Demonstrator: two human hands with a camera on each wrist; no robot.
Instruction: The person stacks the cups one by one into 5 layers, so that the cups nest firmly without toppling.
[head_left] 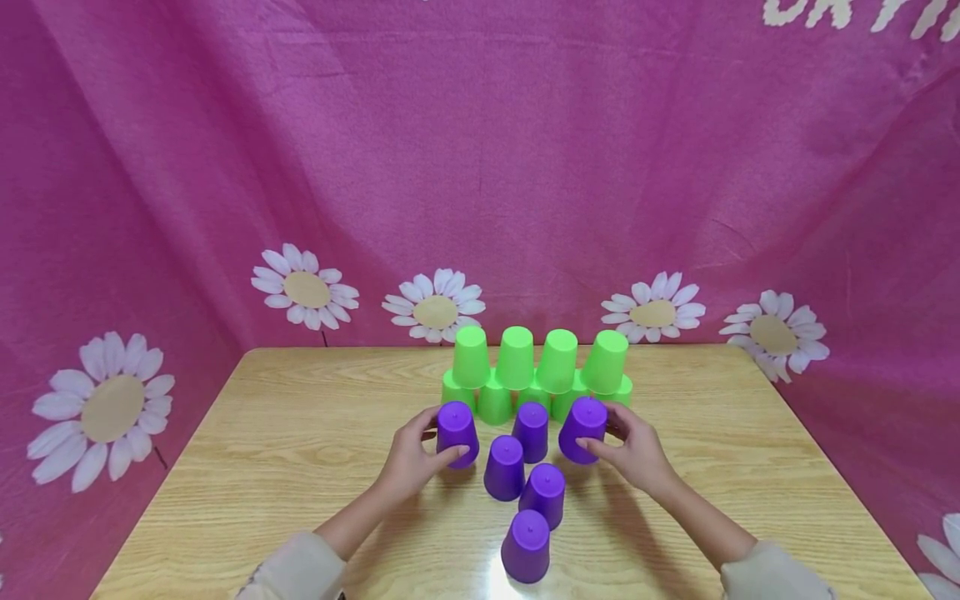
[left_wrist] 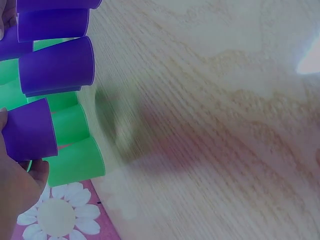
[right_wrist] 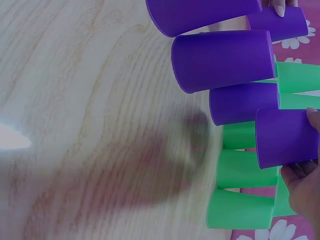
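Observation:
My left hand [head_left: 411, 457] grips an upside-down purple cup [head_left: 457, 433], thumb on the near side and fingers behind. Opposite it, my right hand [head_left: 636, 450] holds another upside-down purple cup [head_left: 583, 429] the same way. Both wrist views show the left-hand cup [left_wrist: 31, 129] and the right-hand cup [right_wrist: 286, 138] raised off the table. Between the hands, several more purple cups stand mouth down, among them a far one [head_left: 532, 432], a middle one [head_left: 504, 468] and the nearest one [head_left: 526, 546]. Behind them, green cups [head_left: 516, 358] form two stacked rows.
The wooden table [head_left: 315, 433] reaches back to a pink cloth [head_left: 525, 167] with white daisies, which also hangs at both sides. The lower green row [head_left: 495, 402] stands near the table's far edge, partly hidden by the purple cups.

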